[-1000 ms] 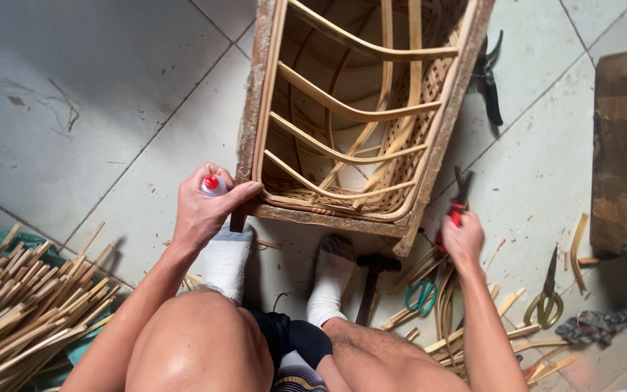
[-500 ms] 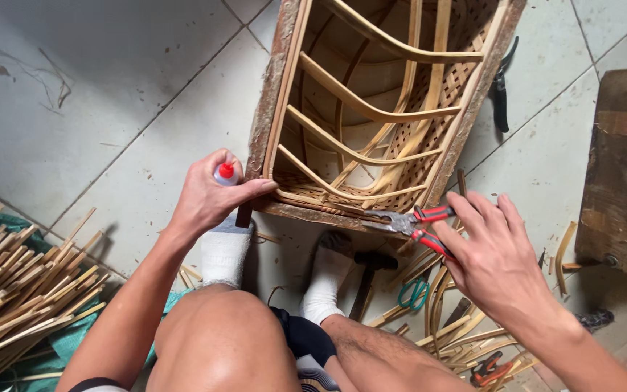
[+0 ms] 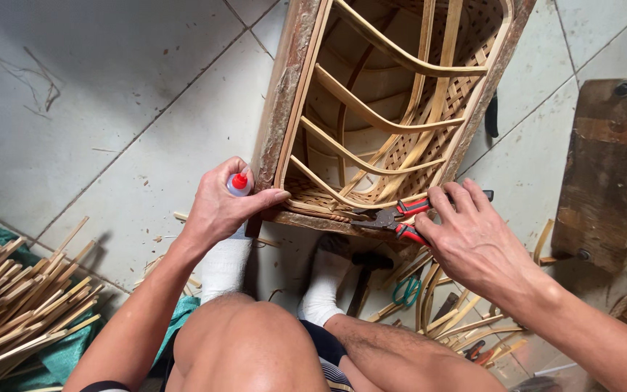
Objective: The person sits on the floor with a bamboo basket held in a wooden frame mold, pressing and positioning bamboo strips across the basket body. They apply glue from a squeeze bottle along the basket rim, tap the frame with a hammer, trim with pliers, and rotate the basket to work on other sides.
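Note:
A woven bamboo basket (image 3: 400,123) sits inside a worn wooden frame (image 3: 284,94) on the tiled floor, curved bamboo ribs crossing its opening. My left hand (image 3: 219,210) grips a small glue bottle with a red cap (image 3: 239,183), and its thumb rests on the frame's near left corner. My right hand (image 3: 473,239) holds red-handled pliers (image 3: 400,218), whose jaws point left onto the woven rim at the frame's near edge. My two feet in white socks (image 3: 321,290) stand just below the frame.
A pile of split bamboo strips (image 3: 16,305) lies on green cloth at lower left. More strips, green-handled scissors (image 3: 403,290) and a hammer (image 3: 364,272) lie under my right arm. A dark wooden block (image 3: 611,167) stands at right.
My right hand picked up the pliers from the floor at lower right and brought them to the basket's near rim. The view moved closer. The left hand stayed on the corner with the bottle.

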### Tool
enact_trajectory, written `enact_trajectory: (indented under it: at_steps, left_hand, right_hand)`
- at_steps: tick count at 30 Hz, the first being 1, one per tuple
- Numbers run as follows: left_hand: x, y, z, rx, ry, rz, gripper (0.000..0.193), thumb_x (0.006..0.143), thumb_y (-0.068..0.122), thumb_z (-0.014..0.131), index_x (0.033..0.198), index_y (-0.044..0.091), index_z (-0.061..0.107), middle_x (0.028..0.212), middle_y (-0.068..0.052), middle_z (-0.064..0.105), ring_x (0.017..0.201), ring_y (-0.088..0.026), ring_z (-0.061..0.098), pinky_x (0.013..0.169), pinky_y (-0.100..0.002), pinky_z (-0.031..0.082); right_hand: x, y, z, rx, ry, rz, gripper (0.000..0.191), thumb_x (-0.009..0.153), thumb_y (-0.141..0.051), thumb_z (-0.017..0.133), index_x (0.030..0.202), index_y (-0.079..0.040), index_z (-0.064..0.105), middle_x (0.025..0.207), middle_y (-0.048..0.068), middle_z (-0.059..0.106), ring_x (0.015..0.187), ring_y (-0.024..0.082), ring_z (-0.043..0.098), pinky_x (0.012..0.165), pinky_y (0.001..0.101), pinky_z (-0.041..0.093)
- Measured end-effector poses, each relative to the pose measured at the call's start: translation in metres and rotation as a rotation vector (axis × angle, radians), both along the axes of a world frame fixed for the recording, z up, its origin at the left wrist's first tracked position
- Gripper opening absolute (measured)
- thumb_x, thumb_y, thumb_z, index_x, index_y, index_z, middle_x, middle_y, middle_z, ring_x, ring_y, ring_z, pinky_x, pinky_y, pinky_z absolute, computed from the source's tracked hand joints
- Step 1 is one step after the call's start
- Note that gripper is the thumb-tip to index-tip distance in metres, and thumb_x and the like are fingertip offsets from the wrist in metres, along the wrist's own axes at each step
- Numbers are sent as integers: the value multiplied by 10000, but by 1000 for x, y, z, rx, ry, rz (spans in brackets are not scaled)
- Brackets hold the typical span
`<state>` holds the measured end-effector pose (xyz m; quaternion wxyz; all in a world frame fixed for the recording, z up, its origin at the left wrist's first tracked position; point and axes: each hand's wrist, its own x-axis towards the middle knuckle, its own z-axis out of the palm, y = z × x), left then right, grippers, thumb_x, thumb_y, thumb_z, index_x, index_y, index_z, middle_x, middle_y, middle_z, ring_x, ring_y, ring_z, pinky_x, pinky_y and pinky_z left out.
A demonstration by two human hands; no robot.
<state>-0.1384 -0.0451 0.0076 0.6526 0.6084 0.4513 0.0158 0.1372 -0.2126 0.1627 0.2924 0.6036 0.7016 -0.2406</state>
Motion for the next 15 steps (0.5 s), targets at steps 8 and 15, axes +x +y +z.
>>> enact_trajectory:
  at_steps: [8, 15]
  left_hand:
    - [3, 7, 4, -74, -31, 2, 418, 715, 387, 898, 733, 107, 589, 646, 8, 589, 621, -67, 533, 554, -267, 488]
    - [2, 8, -3, -87, -14, 4, 501, 712, 379, 922, 691, 79, 521, 635, -4, 551, 605, -82, 513, 524, -282, 465]
  right_hand:
    - [-3, 16, 3, -85, -23, 55, 248, 833, -248, 628, 1039, -125, 691, 1071, 133, 571, 941, 283, 554, 799, 413, 453]
    - [-10, 24, 6, -175, -103, 121, 231, 852, -249, 622, 1023, -107, 687, 1068, 123, 563, 938, 270, 547, 789, 404, 453]
